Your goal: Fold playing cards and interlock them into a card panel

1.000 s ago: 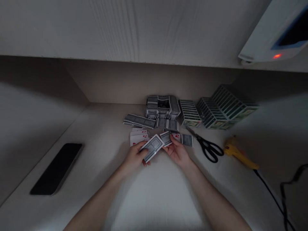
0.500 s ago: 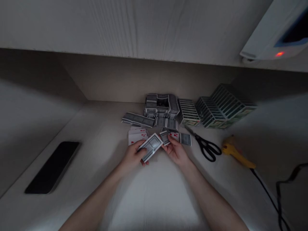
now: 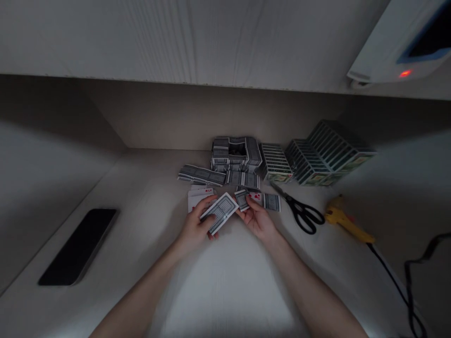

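My left hand (image 3: 197, 221) is closed on a playing card (image 3: 224, 212), its patterned back up and its thumb-side edge tilted toward the right. Between the fingers and thumb of my right hand (image 3: 258, 218) is a smaller card piece (image 3: 241, 199), also back up, near the corner of the left-hand card. Whether the two touch I cannot tell. Face-up cards (image 3: 197, 199) lie fanned behind my left hand. Past my right hand lie a red-pip card (image 3: 256, 196) and a back-up card piece (image 3: 271, 202).
Behind stand a box-like structure of cards (image 3: 221, 152), flat card strips (image 3: 202, 175) and slatted card blocks (image 3: 276, 159). Black-handled scissors (image 3: 306, 217) and a yellow glue gun (image 3: 348, 226) with a cord lie right. A phone (image 3: 79, 246) lies left. A shelf (image 3: 211, 42) overhangs the back.
The view has shifted slightly. My left hand and its card have moved a little up; both hands keep their grip.
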`<state>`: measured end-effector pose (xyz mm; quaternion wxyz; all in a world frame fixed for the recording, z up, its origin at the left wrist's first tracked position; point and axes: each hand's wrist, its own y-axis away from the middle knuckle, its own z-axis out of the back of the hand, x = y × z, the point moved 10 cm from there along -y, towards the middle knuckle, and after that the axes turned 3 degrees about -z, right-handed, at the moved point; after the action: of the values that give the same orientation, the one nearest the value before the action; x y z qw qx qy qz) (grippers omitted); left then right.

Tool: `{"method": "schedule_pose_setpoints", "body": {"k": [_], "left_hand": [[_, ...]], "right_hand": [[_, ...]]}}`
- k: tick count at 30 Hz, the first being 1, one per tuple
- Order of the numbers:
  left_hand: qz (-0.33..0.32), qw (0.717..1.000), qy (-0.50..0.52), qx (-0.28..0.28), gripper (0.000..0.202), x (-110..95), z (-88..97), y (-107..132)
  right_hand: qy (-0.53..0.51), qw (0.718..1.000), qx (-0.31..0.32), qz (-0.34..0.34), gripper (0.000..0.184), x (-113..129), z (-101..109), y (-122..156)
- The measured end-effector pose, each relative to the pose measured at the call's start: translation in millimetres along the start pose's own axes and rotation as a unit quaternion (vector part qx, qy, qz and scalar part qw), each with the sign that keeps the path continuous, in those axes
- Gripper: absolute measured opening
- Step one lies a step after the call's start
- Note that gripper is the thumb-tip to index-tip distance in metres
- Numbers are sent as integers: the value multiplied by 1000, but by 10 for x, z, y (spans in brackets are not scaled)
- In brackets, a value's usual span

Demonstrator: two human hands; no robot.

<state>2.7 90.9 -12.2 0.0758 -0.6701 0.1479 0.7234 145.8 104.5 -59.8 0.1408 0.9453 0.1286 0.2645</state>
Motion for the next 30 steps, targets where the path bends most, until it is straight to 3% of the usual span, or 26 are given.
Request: {"method": "schedule_pose_setpoints", "body": {"k": [20,26,30], "left_hand": [[14,998,-25,58,46,15,-113,39],[12,999,-33,35,44,-6,-56,30],[-1,999,-49,0,39,-75,76,-1]], "right_hand": [[34,995,-34,83,11,32,33,30],[89,993,-8,72,34,18,-107,107],[176,983,9,60,35,42,-125,130]]}}
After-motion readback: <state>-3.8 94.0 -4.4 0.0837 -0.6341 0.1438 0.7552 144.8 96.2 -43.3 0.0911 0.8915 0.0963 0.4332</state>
